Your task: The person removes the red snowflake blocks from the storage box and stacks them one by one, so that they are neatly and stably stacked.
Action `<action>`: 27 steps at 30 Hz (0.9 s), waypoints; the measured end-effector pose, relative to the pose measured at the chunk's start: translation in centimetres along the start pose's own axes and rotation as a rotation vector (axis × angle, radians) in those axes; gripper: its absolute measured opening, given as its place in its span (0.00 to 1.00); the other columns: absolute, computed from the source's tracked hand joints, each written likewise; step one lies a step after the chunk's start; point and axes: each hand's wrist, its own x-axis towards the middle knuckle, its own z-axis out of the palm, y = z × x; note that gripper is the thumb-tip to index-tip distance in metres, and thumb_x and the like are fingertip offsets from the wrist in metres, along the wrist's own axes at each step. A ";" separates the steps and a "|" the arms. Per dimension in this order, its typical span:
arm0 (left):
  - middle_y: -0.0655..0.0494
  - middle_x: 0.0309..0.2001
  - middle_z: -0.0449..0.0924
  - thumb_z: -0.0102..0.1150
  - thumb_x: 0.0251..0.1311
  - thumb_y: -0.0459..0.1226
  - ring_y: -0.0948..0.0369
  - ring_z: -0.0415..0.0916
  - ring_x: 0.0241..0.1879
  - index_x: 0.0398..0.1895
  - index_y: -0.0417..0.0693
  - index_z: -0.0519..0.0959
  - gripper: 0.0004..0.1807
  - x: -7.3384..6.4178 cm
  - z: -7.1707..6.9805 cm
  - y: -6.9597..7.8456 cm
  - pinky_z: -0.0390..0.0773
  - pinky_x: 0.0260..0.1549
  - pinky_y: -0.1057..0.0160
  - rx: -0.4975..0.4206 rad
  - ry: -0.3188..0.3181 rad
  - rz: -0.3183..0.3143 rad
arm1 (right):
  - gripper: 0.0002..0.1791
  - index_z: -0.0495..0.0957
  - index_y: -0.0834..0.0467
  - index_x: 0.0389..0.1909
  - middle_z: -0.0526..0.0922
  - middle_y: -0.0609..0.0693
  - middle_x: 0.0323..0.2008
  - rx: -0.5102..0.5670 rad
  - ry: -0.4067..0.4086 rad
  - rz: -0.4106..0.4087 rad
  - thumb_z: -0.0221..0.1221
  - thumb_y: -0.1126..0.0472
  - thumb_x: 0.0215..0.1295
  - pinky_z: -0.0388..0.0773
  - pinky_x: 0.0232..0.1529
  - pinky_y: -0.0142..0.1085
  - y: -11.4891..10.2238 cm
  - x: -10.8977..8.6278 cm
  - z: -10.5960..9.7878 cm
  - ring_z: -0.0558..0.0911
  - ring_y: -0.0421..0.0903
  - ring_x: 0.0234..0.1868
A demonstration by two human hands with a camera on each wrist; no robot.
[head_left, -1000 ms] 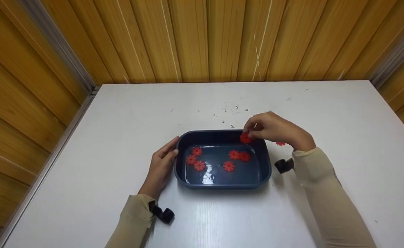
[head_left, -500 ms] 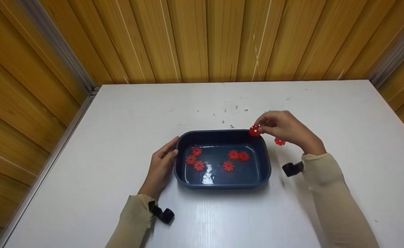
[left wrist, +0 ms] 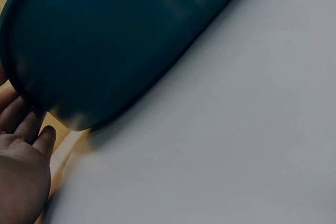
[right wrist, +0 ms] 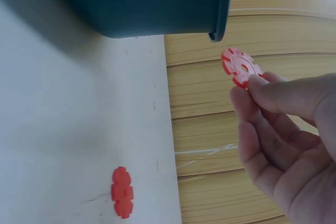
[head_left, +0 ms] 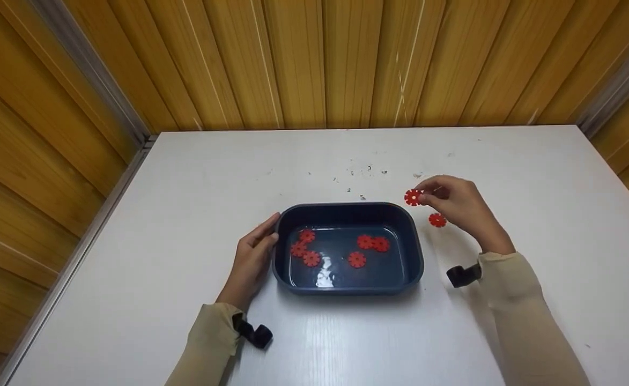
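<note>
A dark blue rectangular plastic bin (head_left: 346,290) stands on the white table. Inside it lie several red notched plastic discs (head_left: 356,260), some overlapping. My left hand (head_left: 251,256) rests against the bin's left outer wall, fingers extended along it; the left wrist view shows its fingers (left wrist: 23,119) at that wall. Between thumb and fingertips, my right hand (head_left: 461,203) pinches another red notched disc (head_left: 413,197) with a hole at its centre, just beyond the bin's back right corner. One more red disc (head_left: 437,220) lies on the table under this hand, right of the bin.
The white table (head_left: 212,177) reaches back to a wood-patterned panel wall (head_left: 346,64). Small dark marks (head_left: 362,197) spot its surface behind the bin. Black wrist straps with camera mounts (head_left: 260,336) jut out from both sleeves.
My right hand has moved right, carrying the pinched disc from over the bin's back right corner to outside the rim. The disc on the table shows more fully. My left hand stays put.
</note>
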 end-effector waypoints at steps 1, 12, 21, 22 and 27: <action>0.50 0.70 0.65 0.50 0.64 0.29 0.58 0.57 0.72 0.67 0.40 0.68 0.26 0.0 0.0 0.0 0.63 0.67 0.69 -0.002 -0.002 0.001 | 0.11 0.82 0.61 0.45 0.86 0.58 0.39 0.003 0.015 0.005 0.62 0.65 0.61 0.74 0.33 0.17 0.2 -0.1 0.0 0.84 0.54 0.38; 0.50 0.70 0.64 0.49 0.64 0.30 0.59 0.57 0.72 0.67 0.41 0.68 0.26 0.0 -0.2 -0.2 0.62 0.68 0.65 -0.015 -0.012 -0.005 | 0.14 0.81 0.62 0.48 0.84 0.60 0.42 -0.007 0.088 0.090 0.63 0.64 0.61 0.69 0.35 0.11 2.1 -1.1 0.5 0.84 0.55 0.42; 0.49 0.70 0.64 0.49 0.64 0.29 0.59 0.57 0.72 0.67 0.40 0.67 0.26 -0.2 -0.4 -0.1 0.63 0.67 0.67 -0.022 -0.012 -0.003 | 0.13 0.81 0.63 0.48 0.84 0.62 0.44 -0.022 0.050 0.125 0.61 0.65 0.62 0.67 0.37 0.12 3.5 -1.7 0.2 0.84 0.58 0.45; 0.49 0.70 0.64 0.49 0.64 0.29 0.58 0.57 0.72 0.67 0.40 0.67 0.26 -0.2 -0.4 -0.1 0.63 0.67 0.67 -0.020 -0.013 -0.001 | 0.13 0.81 0.64 0.48 0.84 0.63 0.44 -0.025 0.039 0.133 0.61 0.65 0.63 0.68 0.37 0.14 3.6 -1.8 0.2 0.84 0.59 0.45; 0.49 0.70 0.65 0.49 0.64 0.29 0.58 0.58 0.72 0.67 0.41 0.68 0.26 -0.2 -0.4 -0.1 0.64 0.67 0.67 -0.017 -0.009 -0.003 | 0.14 0.81 0.64 0.48 0.84 0.63 0.46 -0.032 -0.006 0.159 0.62 0.63 0.62 0.72 0.42 0.25 4.4 -1.8 -0.1 0.83 0.58 0.45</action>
